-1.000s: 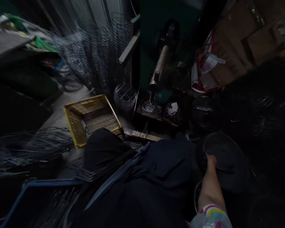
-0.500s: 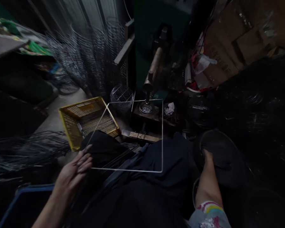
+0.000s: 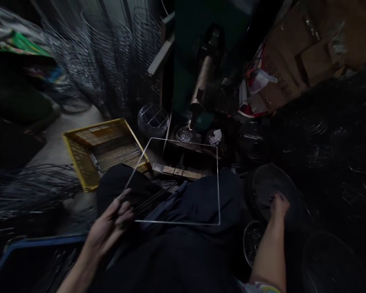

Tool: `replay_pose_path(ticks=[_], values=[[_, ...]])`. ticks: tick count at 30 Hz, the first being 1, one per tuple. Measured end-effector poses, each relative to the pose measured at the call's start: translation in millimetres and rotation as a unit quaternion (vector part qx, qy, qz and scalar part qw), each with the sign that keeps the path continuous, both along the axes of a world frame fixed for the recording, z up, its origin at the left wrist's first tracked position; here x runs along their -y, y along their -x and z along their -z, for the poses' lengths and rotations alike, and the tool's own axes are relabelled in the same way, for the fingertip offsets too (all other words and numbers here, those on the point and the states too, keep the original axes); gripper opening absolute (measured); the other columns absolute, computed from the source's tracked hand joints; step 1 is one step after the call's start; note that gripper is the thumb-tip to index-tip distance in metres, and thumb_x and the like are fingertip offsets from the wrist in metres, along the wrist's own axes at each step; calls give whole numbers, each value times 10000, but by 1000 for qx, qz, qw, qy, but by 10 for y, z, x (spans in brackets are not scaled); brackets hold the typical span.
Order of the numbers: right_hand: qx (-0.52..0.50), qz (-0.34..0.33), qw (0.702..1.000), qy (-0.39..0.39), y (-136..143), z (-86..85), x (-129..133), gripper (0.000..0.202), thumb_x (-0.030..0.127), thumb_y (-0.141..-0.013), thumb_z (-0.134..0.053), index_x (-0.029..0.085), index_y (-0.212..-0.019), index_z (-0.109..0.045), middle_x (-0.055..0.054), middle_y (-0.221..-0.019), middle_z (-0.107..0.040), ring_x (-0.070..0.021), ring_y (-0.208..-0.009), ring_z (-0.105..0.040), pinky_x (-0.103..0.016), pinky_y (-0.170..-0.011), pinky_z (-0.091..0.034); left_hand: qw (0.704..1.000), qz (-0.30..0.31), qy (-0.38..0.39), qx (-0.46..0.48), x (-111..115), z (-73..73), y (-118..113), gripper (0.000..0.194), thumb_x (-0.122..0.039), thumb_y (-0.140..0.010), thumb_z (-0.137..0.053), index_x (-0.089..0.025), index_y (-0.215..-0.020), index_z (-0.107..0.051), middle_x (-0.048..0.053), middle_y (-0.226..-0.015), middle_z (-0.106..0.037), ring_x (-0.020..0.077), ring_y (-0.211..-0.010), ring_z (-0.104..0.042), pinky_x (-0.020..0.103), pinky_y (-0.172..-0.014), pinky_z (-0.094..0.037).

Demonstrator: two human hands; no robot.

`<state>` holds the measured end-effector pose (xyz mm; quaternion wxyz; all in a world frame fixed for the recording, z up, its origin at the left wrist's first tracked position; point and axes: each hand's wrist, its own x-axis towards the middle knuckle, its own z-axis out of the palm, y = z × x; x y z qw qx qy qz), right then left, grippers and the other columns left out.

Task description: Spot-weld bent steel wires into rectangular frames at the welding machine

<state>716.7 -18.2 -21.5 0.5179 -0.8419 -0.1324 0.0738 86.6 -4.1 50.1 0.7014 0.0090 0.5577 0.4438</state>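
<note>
A thin square wire frame [image 3: 218, 183] hangs above my lap, gripped at its left side by my left hand [image 3: 120, 215], whose fingers are wrapped round it. The far edge of the frame lies in front of a machine [image 3: 201, 83] with a metal arm and a round plate of shiny bits [image 3: 184, 134] under its tip. My right hand [image 3: 279, 203] is over a dark round container [image 3: 262, 183], its fingers pressed together. Whatever those fingers hold is too dark and small to name.
A yellow crate [image 3: 94, 132] stands at left, with a blue-rimmed bin [image 3: 33, 243] below. Wire baskets [image 3: 106, 53] are stacked behind. A small bowl [image 3: 247, 248] sits near my right forearm. Cardboard boxes [image 3: 280, 69] lean at upper right.
The wire frame and my left hand have shifted right and slightly down in view. My right hand shows farther out of the round container, and its fingers are now visible. The view has tilted slightly.
</note>
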Motion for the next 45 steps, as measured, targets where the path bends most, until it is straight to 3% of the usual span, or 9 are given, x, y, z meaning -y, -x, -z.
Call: replay_pose_path(ticks=[3,5,10,14,17,22,27,32,45], values=[[34,-33,998,-28,230,-216,-53,469,430,-661,-626,122,-1011,-674,-103,-867,-697,-238,-754,-706,-310,-588,-583,994,32,-97,39,-13,53,-241,630,-219,-878,-686,-235,-1468,-467,-5,-787,-673,120,-658,-634,209,-639,-552],[60,-86,994,-35,451,-418,-34,569,490,-691,-655,107,-1111,-685,-123,-998,-720,-236,-843,-717,-307,-648,-604,988,106,-110,-9,20,74,-267,888,-261,-772,-801,-224,-1535,-347,75,-952,-724,220,-807,-698,274,-660,-592],[73,-279,958,-11,1116,-864,40,698,541,-768,-709,135,-1330,-621,-162,-1330,-631,-295,-1211,-613,-439,-1006,-529,955,275,-85,-74,153,47,-101,1021,-498,-764,-781,-321,-1585,-201,115,-958,-742,265,-685,-716,291,-510,-554],[43,-413,909,23,1602,-1048,8,745,482,-778,-757,196,-1431,-537,-123,-1441,-547,-298,-1327,-524,-483,-1130,-411,965,240,-87,-49,208,-5,3,1094,-455,-724,-821,-280,-1592,-179,105,-820,-739,255,-632,-699,276,-513,-536],[70,-515,853,53,1963,-1209,-8,675,439,-819,-739,233,-1431,-542,-93,-1447,-545,-291,-1358,-493,-489,-1171,-357,979,178,-83,-57,239,-12,105,1129,-410,-679,-856,-266,-1587,-202,85,-763,-727,244,-591,-677,276,-507,-529],[118,-693,707,72,2631,-1471,-10,724,403,-837,-730,295,-1497,-452,-68,-1506,-478,-299,-1400,-440,-508,-1160,-385,983,156,-85,-50,278,-23,171,1165,-415,-656,-871,-260,-1592,-195,80,-746,-728,247,-598,-673,287,-534,-534],[163,-777,600,97,3128,-1390,-81,816,400,-809,-749,305,-1533,-383,-60,-1512,-471,-298,-1431,-391,-536,-1168,-359,981,146,-113,-57,251,-136,58,1115,-434,-731,-812,-284,-1600,-130,68,-736,-724,236,-591,-674,279,-549,-533],[180,-787,581,102,3268,-1257,-153,818,427,-813,-737,275,-1532,-380,-67,-1516,-467,-297,-1437,-380,-526,-1171,-345,976,166,-125,-58,232,-199,38,1119,-458,-745,-791,-283,-1603,-96,66,-738,-720,244,-586,-672,293,-546,-525],[180,-781,589,99,3310,-1245,-191,800,373,-804,-722,243,-1524,-398,-92,-1497,-489,-296,-1433,-387,-493,-1146,-370,971,190,-134,-48,220,-210,10,1047,-442,-810,-735,-275,-1604,-72,73,-757,-719,238,-617,-671,295,-581,-528]])
